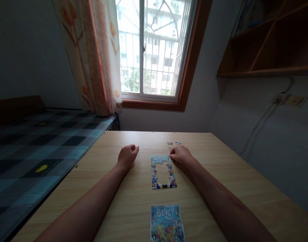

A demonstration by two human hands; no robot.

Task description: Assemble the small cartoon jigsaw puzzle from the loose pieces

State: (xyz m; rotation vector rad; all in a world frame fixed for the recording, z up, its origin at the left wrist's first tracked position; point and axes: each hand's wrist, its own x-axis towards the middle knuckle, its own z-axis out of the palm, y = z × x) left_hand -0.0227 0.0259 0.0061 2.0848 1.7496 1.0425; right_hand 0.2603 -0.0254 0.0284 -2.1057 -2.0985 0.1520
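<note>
On and around a light wood-grain table [134, 201], main items as follows. Bed [68, 141] with a dark checked cover stands to the left, window [156, 53] with a brown frame is straight ahead, tulip-print curtain [90, 53] hangs at its left side, wooden wall shelf [267, 72] is at upper right. On the tabletop, nearest the camera, lies a printed "Bluey" picture sheet [167, 222], cut off by the bottom edge of the view. Beyond it, part-built jigsaw puzzle [159, 159] lies flat around mid-table: border mostly joined, lettering along the top, middle open with wood showing through. Right hand [181, 154] is at the puzzle's top right corner, thumb and fingers pinched close; can't tell if a piece is between them. Left hand [127, 156] is left of the puzzle, apart from it, fingers curled into a loose fist, nothing seen in it. Small loose puzzle pieces [178, 143] lie scattered just beyond the right hand, near the table's far edge
</note>
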